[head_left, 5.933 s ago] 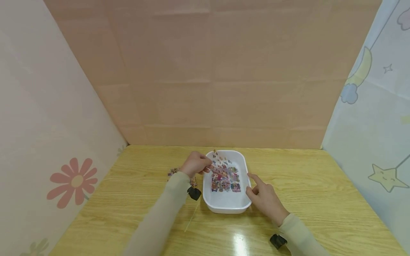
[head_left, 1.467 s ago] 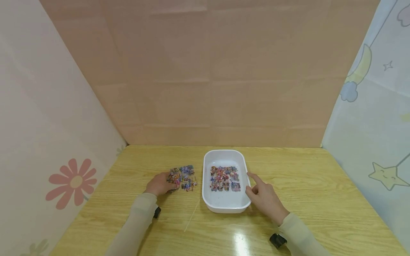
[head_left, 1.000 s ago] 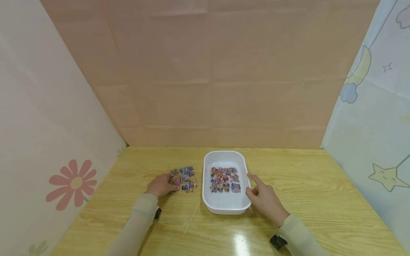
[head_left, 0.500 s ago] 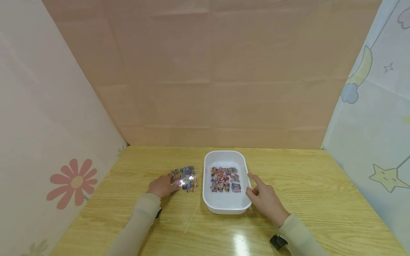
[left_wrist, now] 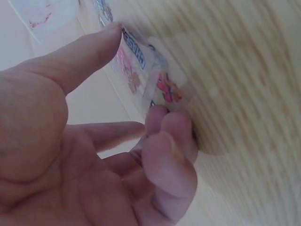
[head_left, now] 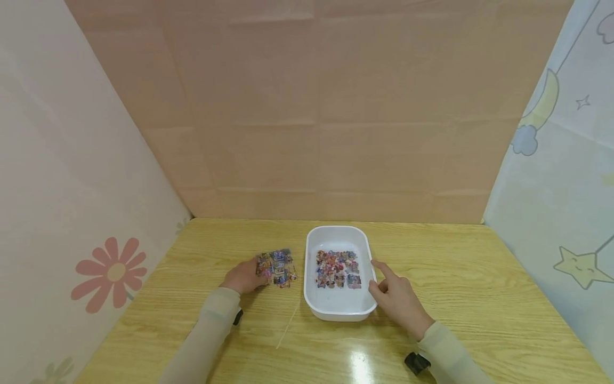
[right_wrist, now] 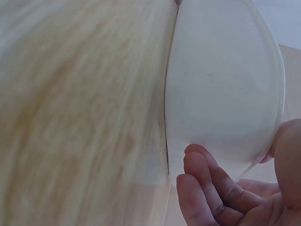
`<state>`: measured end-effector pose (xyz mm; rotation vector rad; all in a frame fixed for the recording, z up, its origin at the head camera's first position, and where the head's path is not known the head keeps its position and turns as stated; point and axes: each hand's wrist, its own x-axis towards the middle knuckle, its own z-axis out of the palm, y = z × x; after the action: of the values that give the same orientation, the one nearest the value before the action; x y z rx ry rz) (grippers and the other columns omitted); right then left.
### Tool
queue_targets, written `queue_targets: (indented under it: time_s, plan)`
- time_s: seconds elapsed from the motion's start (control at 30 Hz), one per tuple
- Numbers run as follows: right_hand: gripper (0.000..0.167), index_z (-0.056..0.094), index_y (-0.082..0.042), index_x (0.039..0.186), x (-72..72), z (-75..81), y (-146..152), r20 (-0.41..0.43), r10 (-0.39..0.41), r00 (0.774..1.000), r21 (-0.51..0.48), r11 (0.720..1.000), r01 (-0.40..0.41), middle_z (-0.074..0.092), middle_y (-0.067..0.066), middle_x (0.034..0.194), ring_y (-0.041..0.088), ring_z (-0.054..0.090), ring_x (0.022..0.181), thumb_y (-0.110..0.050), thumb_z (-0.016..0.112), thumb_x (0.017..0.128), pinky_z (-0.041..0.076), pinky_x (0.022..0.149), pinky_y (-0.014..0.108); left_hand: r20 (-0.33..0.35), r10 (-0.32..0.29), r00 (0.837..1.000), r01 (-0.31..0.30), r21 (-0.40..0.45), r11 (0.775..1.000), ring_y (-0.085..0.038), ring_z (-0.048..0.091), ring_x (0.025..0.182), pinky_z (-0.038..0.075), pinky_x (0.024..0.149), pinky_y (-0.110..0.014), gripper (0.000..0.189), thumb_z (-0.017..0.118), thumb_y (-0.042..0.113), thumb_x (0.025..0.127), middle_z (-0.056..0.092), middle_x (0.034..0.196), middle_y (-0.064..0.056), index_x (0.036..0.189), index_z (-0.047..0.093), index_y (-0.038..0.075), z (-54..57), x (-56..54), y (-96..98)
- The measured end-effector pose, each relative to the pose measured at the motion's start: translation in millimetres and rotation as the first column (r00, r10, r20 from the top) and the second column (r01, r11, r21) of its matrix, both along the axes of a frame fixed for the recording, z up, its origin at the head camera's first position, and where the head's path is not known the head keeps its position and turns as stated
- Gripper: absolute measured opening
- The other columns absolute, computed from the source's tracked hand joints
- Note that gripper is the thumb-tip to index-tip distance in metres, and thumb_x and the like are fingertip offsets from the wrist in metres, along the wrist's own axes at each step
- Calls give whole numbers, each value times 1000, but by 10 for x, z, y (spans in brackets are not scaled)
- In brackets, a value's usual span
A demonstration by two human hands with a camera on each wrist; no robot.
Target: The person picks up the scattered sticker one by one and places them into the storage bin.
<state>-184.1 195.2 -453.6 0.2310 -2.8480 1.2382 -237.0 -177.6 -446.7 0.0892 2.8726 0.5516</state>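
Clear sticker sheets (head_left: pixel 282 266) with small colourful cartoon figures lie on the table left of centre. My left hand (head_left: pixel 242 276) is at their left edge; in the left wrist view its thumb reaches along a sticker sheet (left_wrist: pixel 138 56) and its curled fingertips hold the near edge, where the plastic bends up. A white plastic tub (head_left: pixel 338 310) stands to the right, with more stickers (head_left: pixel 336 269) on its floor. My right hand (head_left: pixel 398 298) holds the tub's right side. In the right wrist view, the thumb goes over the rim and fingers (right_wrist: pixel 200 162) lie by the outer wall.
The wooden table (head_left: pixel 479 288) backs onto a plain brownish wall covering (head_left: pixel 312 133). Printed hangings flank it: a flower (head_left: pixel 115 272) at left, a star (head_left: pixel 581 266) and moon at right. A thin pale strip (head_left: pixel 288 326) lies before the tub.
My left hand has gone from over the tub, where it held a sticker sheet, back to the sheets on the left. The sheet now lies in the tub. My right hand has stayed put.
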Motion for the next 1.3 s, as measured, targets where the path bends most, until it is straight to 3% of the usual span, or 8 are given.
queue_targets:
  time_s: [0.13,0.47,0.7,1.1,1.3]
  plan:
    - [54,43,-7,149,-4,-3,7,1,0,1000,-3,1000,0,70,3,76,12,56,57,-20,59,99,45,54,26,2,-1,1000,1,18,1000,-48,53,125,48,96,-60,73,70,30,92,53,142,-27,151,40,-2,13,4,3]
    - [54,43,-7,150,-13,-22,8,3,0,1000,3,1000,0,70,2,76,12,56,58,-20,59,99,45,54,27,4,-12,1000,12,11,1000,-46,52,127,47,96,-59,69,70,32,93,54,142,-24,148,45,-1,-2,13,-15]
    - [54,43,-6,150,-10,3,12,6,4,1000,7,1000,-5,70,2,76,12,57,59,-20,58,100,46,56,27,-10,-35,999,35,3,999,-49,44,134,40,104,-61,70,72,33,92,50,144,-28,146,47,-4,-54,-48,-14]
    - [53,44,-6,149,-17,-7,-1,-4,4,1000,5,1000,-4,70,3,75,12,56,58,-18,59,99,46,56,26,5,-12,1000,12,34,999,-46,51,128,46,99,-59,71,74,31,91,53,142,-26,146,46,-3,-9,-35,7]
    - [54,44,-5,149,-8,-2,6,-7,4,1000,6,1000,-4,70,3,75,12,56,58,-18,59,99,46,55,27,-20,-2,1000,2,-2,1000,-50,37,139,45,99,-61,65,75,29,90,52,143,-25,144,52,1,-5,-29,18]
